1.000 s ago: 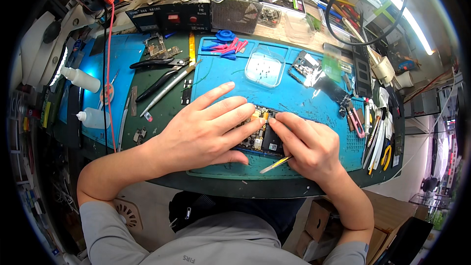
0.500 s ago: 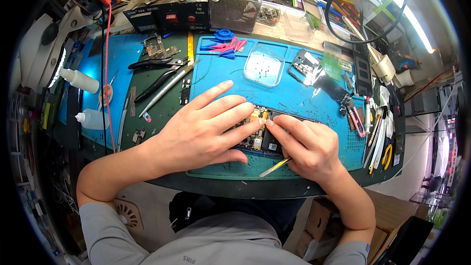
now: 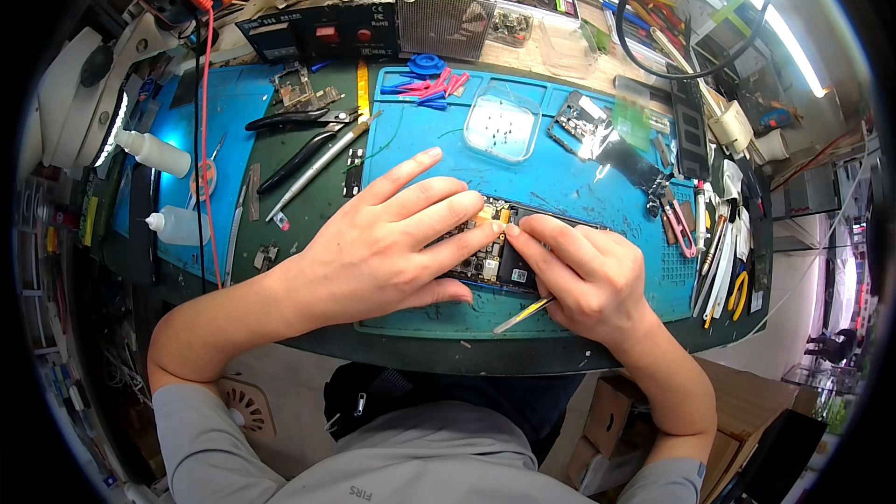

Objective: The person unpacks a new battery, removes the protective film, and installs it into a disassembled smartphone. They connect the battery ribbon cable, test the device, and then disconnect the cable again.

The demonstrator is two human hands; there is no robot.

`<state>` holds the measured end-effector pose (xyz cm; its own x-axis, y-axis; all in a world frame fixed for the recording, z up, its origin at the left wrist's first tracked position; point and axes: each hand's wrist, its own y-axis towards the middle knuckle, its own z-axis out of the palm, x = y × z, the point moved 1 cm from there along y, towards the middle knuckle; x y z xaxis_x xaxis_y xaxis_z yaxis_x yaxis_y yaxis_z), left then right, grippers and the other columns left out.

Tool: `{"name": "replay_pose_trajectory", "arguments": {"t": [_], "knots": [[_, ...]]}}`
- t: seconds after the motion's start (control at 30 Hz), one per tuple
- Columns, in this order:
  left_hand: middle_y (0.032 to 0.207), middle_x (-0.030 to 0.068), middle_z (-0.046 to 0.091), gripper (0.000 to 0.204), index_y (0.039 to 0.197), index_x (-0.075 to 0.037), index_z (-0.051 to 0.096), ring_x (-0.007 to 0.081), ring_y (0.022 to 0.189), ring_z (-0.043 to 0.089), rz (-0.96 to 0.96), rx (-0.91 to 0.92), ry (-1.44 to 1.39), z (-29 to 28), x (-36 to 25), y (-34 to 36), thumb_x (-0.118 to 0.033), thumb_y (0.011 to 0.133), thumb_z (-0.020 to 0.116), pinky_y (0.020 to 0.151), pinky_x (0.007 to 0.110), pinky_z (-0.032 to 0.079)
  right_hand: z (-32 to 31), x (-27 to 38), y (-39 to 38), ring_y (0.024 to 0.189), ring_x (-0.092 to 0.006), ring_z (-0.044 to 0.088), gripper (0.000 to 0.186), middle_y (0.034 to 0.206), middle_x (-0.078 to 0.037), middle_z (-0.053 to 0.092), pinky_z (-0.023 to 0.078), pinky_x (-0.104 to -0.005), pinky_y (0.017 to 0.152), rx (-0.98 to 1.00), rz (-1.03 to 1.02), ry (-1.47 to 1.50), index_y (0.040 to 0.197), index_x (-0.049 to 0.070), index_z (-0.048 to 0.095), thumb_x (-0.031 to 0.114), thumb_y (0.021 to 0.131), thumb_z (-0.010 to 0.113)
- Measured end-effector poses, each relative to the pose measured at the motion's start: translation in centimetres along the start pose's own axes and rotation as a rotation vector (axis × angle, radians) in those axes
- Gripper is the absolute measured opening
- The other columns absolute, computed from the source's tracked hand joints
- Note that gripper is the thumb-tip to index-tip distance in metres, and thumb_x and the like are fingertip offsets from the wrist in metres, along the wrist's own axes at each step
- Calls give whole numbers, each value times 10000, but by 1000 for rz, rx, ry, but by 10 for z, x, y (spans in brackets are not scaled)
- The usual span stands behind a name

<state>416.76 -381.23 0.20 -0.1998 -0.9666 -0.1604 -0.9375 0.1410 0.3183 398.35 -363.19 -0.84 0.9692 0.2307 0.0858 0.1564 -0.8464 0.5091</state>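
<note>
An opened phone (image 3: 489, 268) lies on the blue work mat (image 3: 439, 315), its circuit board and black battery partly exposed. Over its left side spreads my left hand (image 3: 378, 247), fingers apart, with a fingertip resting on the board beside a small golden flex piece. My right hand (image 3: 593, 273) is closed, and its thumb and index fingertips press at the same spot from the right. A slim silver-and-yellow hand tool (image 3: 523, 315) is tucked in the right hand, its free end pointing down and left. Whatever lies under the fingertips is hidden.
Left of the mat are black-handled cutters (image 3: 299, 159), a silver pen-like tool (image 3: 313, 177) and white bottles (image 3: 175, 225). Beyond the phone stands a clear dish (image 3: 502, 126) with tiny parts. Phone parts (image 3: 583, 126) lie at the far right; several tools (image 3: 719, 261) line the right edge.
Both hands keep nearly the same pose over the phone. The left fingertip has slid very slightly to the right, toward the right fingertips.
</note>
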Motion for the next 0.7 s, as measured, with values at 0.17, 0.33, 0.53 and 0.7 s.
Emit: {"name": "replay_pose_trajectory", "arguments": {"t": [0.17, 0.33, 0.53, 0.7], "knots": [[1317, 89, 600, 615, 1362, -148, 654, 271, 1252, 594, 21, -27, -33, 5, 4, 1, -485, 856, 750, 1209, 553, 374, -6, 0, 1, 678, -166, 663, 453, 1085, -62, 703, 540, -310, 582, -43, 57, 59, 1135, 36, 762, 25, 684, 713], [1352, 106, 576, 605, 1380, -163, 644, 291, 1266, 579, 13, -19, -59, 5, 3, -3, -454, 863, 761, 1212, 554, 369, -56, 2, -8, 700, -210, 660, 360, 1068, -109, 674, 540, -336, 599, -66, 611, 117, 1166, 49, 710, -71, 828, 686], [1421, 139, 559, 653, 1418, -153, 612, 343, 1286, 557, 36, -134, -65, 1, 4, -1, -438, 857, 788, 1191, 566, 393, -78, 12, -85, 782, -244, 646, 219, 1011, -109, 616, 527, -355, 685, -93, 780, -124, 1098, 21, 722, -28, 886, 712], [1407, 143, 576, 765, 1467, -104, 552, 347, 1333, 527, 19, -203, -80, -2, 3, -2, -451, 834, 809, 1200, 546, 375, -65, 11, -102, 1000, -286, 633, 295, 1055, -85, 653, 487, -409, 867, -61, 661, -386, 1183, 30, 731, 64, 890, 734]]}}
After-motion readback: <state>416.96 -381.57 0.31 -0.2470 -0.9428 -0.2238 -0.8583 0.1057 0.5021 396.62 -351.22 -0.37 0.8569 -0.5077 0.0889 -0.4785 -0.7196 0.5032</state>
